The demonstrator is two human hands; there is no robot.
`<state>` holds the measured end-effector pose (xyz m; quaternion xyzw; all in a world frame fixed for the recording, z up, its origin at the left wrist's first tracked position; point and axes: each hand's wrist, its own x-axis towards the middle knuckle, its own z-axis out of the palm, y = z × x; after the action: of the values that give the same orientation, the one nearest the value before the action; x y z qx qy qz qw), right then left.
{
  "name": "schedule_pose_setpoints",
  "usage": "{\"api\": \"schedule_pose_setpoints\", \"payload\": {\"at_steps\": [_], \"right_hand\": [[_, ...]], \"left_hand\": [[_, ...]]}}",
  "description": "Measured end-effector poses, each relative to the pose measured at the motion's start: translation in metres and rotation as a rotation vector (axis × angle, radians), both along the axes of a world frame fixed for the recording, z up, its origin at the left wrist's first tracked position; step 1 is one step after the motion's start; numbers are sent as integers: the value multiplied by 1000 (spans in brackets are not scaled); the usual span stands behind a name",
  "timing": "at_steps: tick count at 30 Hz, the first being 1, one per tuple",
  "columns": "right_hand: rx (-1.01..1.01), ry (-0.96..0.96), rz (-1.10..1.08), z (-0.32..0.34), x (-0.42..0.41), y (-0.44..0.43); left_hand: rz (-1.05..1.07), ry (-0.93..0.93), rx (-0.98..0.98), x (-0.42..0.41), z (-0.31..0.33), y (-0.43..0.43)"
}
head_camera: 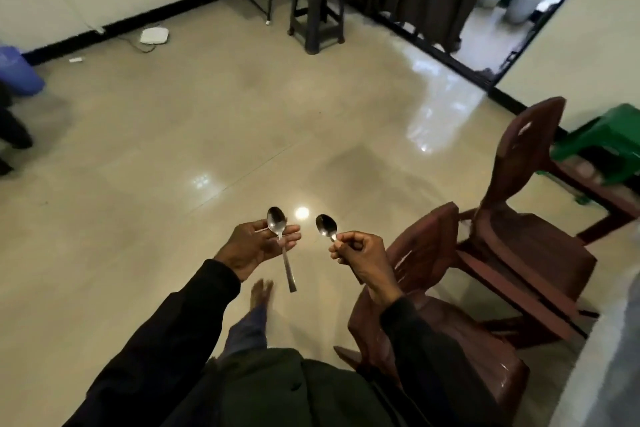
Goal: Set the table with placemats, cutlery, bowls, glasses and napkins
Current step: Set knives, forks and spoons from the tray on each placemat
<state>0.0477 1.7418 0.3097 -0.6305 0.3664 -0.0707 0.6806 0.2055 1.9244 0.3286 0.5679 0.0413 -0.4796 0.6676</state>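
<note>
- Your left hand point(258, 246) lies nearly flat, and the left spoon point(277, 224) rests across its straight fingers, handle hanging below: balanced rather than gripped, so it may slip.
- Your right hand point(356, 250) curls round the right spoon point(326, 225), pinching its handle.
- Both spoons hang over the floor point(207, 132) beside the brown chairs point(519, 253). No bench shows, so you're likely carrying cutlery there.
</note>
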Motion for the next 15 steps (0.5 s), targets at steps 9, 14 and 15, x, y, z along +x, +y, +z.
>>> {"api": "schedule_pose_setpoints", "payload": {"at_steps": [9,14,15], "right_hand": [[86,22,-418,-1,95,-56],[117,38,-646,-5,130,-98],[114,32,-686,-5,135,-108]], "left_hand": [[-355,-46,-2,164,19,-125],[-484,-32,36,208,15,-204],[-511,-40,38,213,13,-221]]}}
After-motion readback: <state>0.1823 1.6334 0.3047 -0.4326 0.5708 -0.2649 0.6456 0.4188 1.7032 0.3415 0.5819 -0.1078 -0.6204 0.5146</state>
